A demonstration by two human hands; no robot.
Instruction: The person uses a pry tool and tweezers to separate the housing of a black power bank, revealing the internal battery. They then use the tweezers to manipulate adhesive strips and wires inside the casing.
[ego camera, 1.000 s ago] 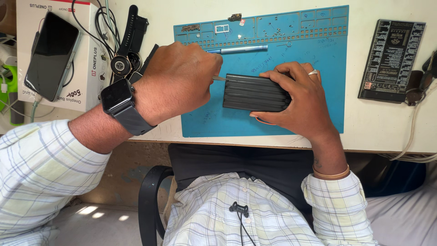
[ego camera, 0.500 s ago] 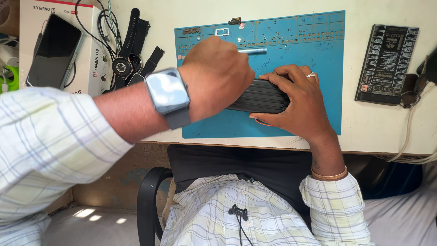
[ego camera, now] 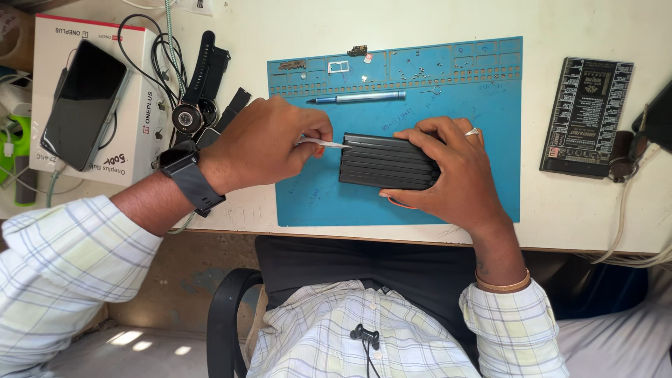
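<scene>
Hands at work over blue repair mat (ego camera: 483, 161) on white desk (ego camera: 581, 203): right hand (ego camera: 451, 171) clamped over right end of black ribbed case (ego camera: 381, 161) lying flat near mat's middle, left hand (ego camera: 269, 140) pinching thin silvery pry tool (ego camera: 325, 143), tip touching case's left edge. Left wrist banded by dark watch (ego camera: 189, 175). Grey pen (ego camera: 364, 97) lying above case on mat, dark phone (ego camera: 84, 103) resting on white box (ego camera: 143, 105) far left, black printed board (ego camera: 586, 115) off mat's right edge.
</scene>
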